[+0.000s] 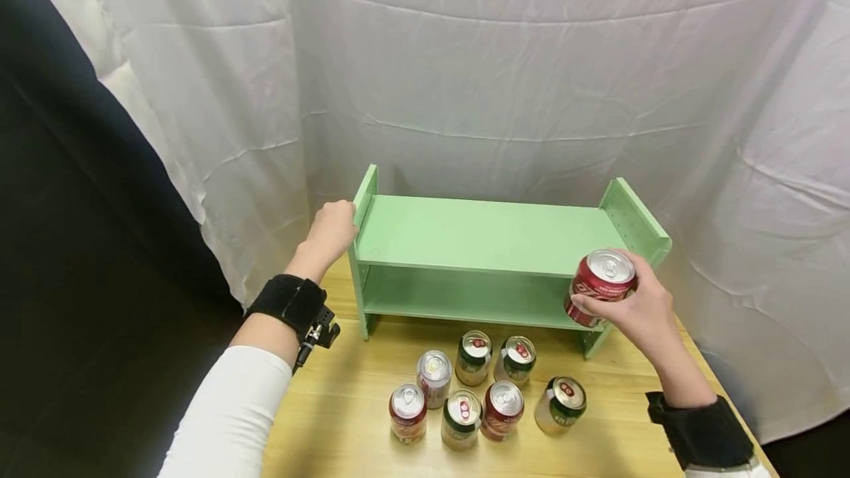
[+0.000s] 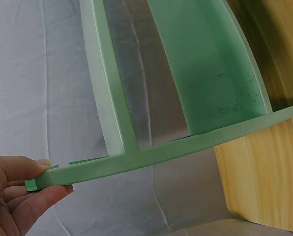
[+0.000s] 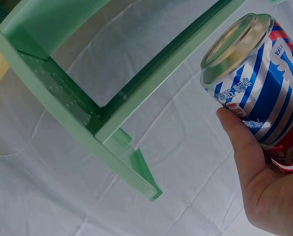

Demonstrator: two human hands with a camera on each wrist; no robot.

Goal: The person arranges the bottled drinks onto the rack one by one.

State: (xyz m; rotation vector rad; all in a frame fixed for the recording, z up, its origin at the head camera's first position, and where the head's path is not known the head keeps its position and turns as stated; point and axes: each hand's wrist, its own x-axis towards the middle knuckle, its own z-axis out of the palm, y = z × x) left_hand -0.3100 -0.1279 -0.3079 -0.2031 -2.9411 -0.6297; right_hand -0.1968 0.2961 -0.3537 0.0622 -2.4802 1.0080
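Observation:
A green two-tier shelf (image 1: 485, 234) stands on the wooden table, both boards bare. My left hand (image 1: 334, 226) pinches the top of its left side panel (image 2: 87, 169) between thumb and fingers. In my right hand (image 1: 640, 308) is a red soda can (image 1: 600, 282), upright in the head view, held at the front right of the shelf near the upper board's edge. The right wrist view shows blue and white stripes on this soda can (image 3: 264, 83), with the thumb along its side. The shelf's right side panel (image 1: 634, 220) rises just behind that hand.
Several cans stand on the table (image 1: 332, 419) before the shelf: among them a red one (image 1: 408, 413), a silver one (image 1: 434, 378) and a green-and-gold one (image 1: 561, 406) farther right. A pale curtain (image 1: 505, 80) hangs behind; dark cloth (image 1: 99, 279) is at left.

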